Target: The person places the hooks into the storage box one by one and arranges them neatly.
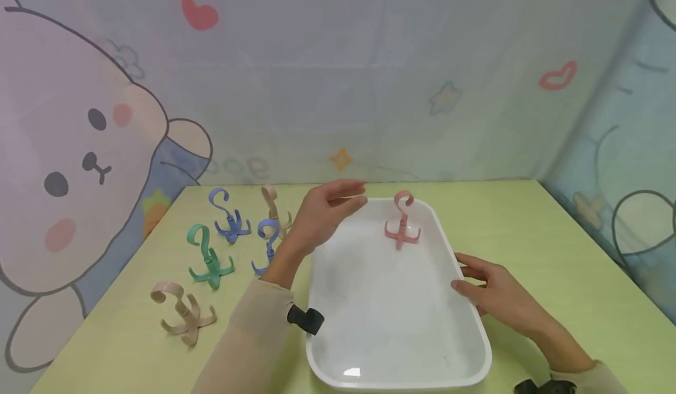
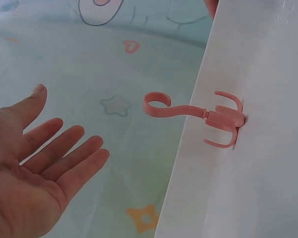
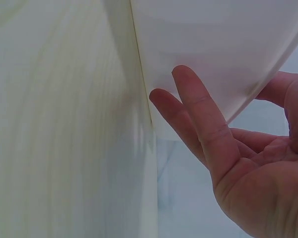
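A white tray (image 1: 391,317) lies on the table, and a pink four-prong hanging hook (image 1: 403,229) stands upright in its far end. My left hand (image 1: 328,209) is raised over the tray's far left corner, fingers extended and nothing in them. In the left wrist view, that palm shows bare, apart from the pink hook (image 2: 221,118). My right hand (image 1: 496,294) holds the tray's right rim. The right wrist view has its thumb over the rim and its fingers (image 3: 201,114) along the outer wall (image 3: 198,44).
Left of the tray stand several similar hooks: a green one (image 1: 211,265), a beige one (image 1: 187,317), a blue one (image 1: 231,226), another blue one (image 1: 270,247) partly behind my left arm, and a second beige one (image 1: 271,203). A printed curtain (image 1: 296,88) hangs behind the table (image 1: 528,224).
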`<state>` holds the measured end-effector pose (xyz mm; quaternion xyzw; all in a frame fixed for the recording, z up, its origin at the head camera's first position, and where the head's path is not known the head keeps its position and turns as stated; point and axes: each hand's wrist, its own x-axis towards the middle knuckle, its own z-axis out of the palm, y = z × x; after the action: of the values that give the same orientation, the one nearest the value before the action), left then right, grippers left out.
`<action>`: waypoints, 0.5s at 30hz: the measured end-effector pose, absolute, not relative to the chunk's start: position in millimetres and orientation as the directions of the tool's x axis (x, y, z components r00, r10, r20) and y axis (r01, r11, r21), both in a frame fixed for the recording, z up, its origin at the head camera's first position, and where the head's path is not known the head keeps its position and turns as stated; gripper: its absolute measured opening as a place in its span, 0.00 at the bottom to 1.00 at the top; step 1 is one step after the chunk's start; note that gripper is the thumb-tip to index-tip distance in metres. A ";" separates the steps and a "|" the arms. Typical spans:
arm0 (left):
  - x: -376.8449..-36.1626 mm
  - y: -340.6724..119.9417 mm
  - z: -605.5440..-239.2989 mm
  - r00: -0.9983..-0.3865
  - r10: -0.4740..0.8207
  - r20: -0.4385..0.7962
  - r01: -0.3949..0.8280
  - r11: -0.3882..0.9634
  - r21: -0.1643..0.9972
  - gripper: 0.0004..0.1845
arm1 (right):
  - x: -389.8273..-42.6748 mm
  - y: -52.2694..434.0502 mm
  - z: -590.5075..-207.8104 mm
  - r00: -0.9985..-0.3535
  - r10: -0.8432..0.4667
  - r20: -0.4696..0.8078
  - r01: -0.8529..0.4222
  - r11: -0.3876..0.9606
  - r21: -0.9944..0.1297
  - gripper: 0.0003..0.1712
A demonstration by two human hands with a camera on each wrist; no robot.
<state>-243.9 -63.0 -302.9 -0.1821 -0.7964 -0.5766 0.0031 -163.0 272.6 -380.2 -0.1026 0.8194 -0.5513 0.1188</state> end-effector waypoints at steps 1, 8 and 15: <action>-240.5 -65.8 -302.3 -0.934 0.286 0.216 0.294 0.266 0.918 0.22 | -163.2 272.6 -380.4 -0.951 -0.298 -0.083 -0.036 0.373 -0.927 0.42; -214.7 -89.9 -296.6 -0.934 0.278 0.223 0.293 0.243 0.925 0.24 | -163.0 271.3 -382.1 -0.951 -0.296 -0.093 -0.027 0.379 -0.925 0.42; -190.3 -115.0 -290.4 -0.950 0.230 0.212 0.276 0.301 0.913 0.25 | -163.3 271.8 -381.3 -0.954 -0.284 -0.097 -0.030 0.410 -0.912 0.42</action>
<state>-190.3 -115.0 -290.4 -0.1571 -0.8064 -0.5698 0.0202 -163.3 271.8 -381.3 -0.0943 0.8312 -0.5349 0.1188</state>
